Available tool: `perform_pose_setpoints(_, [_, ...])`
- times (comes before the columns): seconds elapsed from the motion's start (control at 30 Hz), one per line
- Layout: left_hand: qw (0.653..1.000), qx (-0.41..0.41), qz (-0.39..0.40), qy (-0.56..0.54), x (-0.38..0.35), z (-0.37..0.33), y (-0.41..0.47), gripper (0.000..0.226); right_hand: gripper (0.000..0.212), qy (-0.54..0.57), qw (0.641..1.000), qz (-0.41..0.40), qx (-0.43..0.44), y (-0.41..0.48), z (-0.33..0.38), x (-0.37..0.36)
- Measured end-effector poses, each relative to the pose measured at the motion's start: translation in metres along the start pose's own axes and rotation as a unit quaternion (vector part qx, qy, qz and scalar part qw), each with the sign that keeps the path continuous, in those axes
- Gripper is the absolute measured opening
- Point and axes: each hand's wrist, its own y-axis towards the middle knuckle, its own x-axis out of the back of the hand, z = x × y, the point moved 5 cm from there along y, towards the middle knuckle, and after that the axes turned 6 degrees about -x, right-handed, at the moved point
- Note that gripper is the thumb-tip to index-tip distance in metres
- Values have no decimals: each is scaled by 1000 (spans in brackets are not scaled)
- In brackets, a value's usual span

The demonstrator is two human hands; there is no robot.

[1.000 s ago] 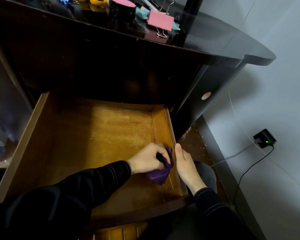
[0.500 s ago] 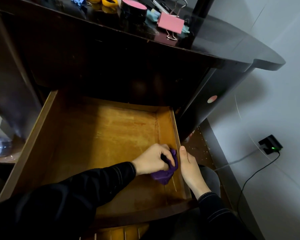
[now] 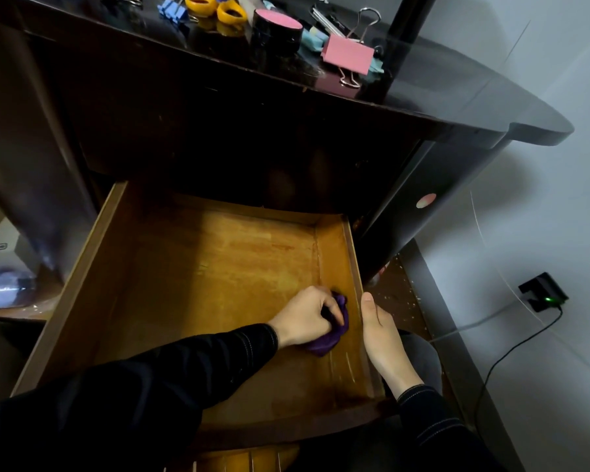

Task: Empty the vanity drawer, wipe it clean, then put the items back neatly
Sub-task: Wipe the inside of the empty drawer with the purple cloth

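Note:
The wooden vanity drawer (image 3: pixel 201 284) is pulled out with nothing lying on its floor. My left hand (image 3: pixel 304 318) grips a crumpled purple cloth (image 3: pixel 331 338) and holds it on the drawer floor, close to the right wall. My right hand (image 3: pixel 382 338) rests against the outside of that wall, thumb straight along the rim; its fingers are hidden. On the dark vanity top (image 3: pixel 457 90) lie a pink binder clip (image 3: pixel 349 56), a black jar with a pink lid (image 3: pixel 276 28), two yellow rings (image 3: pixel 230 11) and a blue clip (image 3: pixel 172 10).
A black plug (image 3: pixel 542 294) with a green light sits in the right wall, its cable hanging to the floor. A white box (image 3: pixel 0 247) and a bluish packet (image 3: pixel 4 287) lie on a low shelf at the left. The vanity top overhangs the drawer's back.
My left hand and the cloth stay by the drawer's right wall, shifting only slightly. My right hand stays on the wall. The view has tipped up, showing more of the vanity top.

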Motion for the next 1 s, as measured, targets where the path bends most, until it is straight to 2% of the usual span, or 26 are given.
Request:
perform_pose_setpoints(0.1, [1000, 3, 22, 4, 5, 5, 7, 33, 40, 7, 1000, 11, -9, 0, 0, -1])
perform_pose_setpoints(0.23, [996, 4, -91, -15, 25, 14, 20, 32, 42, 15, 999, 20, -23, 1, 0, -2])
perform_pose_setpoints(0.3, [993, 47, -104, -35, 26, 29, 22, 31, 43, 13, 999, 21, -23, 1, -2, -2])
perform_pose_setpoints(0.4, [990, 116, -59, -46, 17, 46, 19, 39, 44, 12, 999, 23, -20, 2, -3, -2])
perform_pose_setpoints(0.57, [986, 145, -8, -76, 2, 42, 5, 36, 41, 8, 999, 31, -7, 2, -2, -2])
perform_pose_setpoints(0.73, [983, 157, 90, 10, -26, 32, -13, 19, 39, -6, 999, 34, -12, 2, -2, -2])
perform_pose_setpoints(0.87, [983, 147, 90, 66, -31, 29, -15, 19, 39, -13, 999, 26, -16, 3, -3, 0])
perform_pose_setpoints(1.0, [965, 150, 212, 42, -44, 29, -25, 19, 40, -16, 999, 19, -22, 3, -4, 0])
